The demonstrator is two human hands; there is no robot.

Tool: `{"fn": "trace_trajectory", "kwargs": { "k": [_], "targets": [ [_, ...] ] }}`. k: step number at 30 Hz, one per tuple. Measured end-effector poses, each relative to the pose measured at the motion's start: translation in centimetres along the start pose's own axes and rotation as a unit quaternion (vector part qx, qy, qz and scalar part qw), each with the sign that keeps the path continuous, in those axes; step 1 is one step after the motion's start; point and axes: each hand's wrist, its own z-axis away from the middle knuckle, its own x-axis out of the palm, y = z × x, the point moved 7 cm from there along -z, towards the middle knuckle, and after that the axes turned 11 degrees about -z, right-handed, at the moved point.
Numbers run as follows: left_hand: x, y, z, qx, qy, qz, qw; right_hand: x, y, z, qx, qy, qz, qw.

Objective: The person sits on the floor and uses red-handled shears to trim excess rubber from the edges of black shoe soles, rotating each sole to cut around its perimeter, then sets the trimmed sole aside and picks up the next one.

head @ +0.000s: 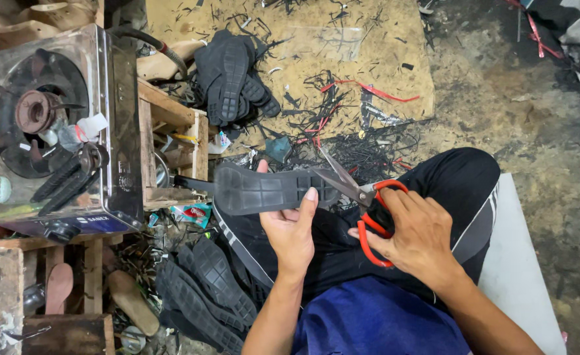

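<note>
Over the littered floor [500, 85], left hand [293, 230] clasps a black sole [263, 190], right hand [418, 233] grips red-handled scissors [369, 204].

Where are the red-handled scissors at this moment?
In the head view, right of centre: the red-handled scissors sit in the right hand over the lap, blades at the end of the black rubber shoe sole held by the left hand.

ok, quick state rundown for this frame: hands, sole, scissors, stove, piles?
left hand: gripping the black rubber sole, held flat.
right hand: fingers through the red handles of the scissors.
scissors: blades open, at the sole's edge.
gas stove: no flame visible, black strips lying on it.
pile of soles: stacked on the floor.
offcuts: scattered.
</note>
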Motion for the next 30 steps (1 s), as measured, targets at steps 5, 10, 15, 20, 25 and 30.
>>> {"fn": "trace_trajectory", "kwargs": {
  "k": [5, 10, 15, 20, 25, 30],
  "targets": [
    [-0.5, 0.0, -0.8, -0.007, -0.053, -0.002, 0.999, -0.2, 0.3, -0.1, 0.004, -0.026, 0.004, 1.0],
    [-1.4, 0.1, -2.9, -0.038, -0.142, -0.011, 0.989, -0.4, 0.9, 0.5, -0.035, -0.039, 0.012, 0.999],
    [-2.2, -0.2, -3.9, -0.067, -0.217, -0.043, 0.973, 0.2, 2.4, 1.3, -0.058, -0.091, 0.029, 0.994],
    [-3.2, -1.5, -4.0, -0.09, -0.233, -0.067, 0.966, 0.3, 3.0, 1.3, -0.035, -0.132, 0.01, 0.991],
    [-2.9, -2.5, -3.3, -0.091, -0.249, -0.078, 0.961, 0.2, 2.0, 0.5, -0.017, -0.149, -0.001, 0.989],
    [-0.9, -2.6, -1.6, -0.113, -0.282, -0.094, 0.948, 0.6, 1.7, 0.3, -0.021, -0.129, 0.011, 0.991]
  ]
}}
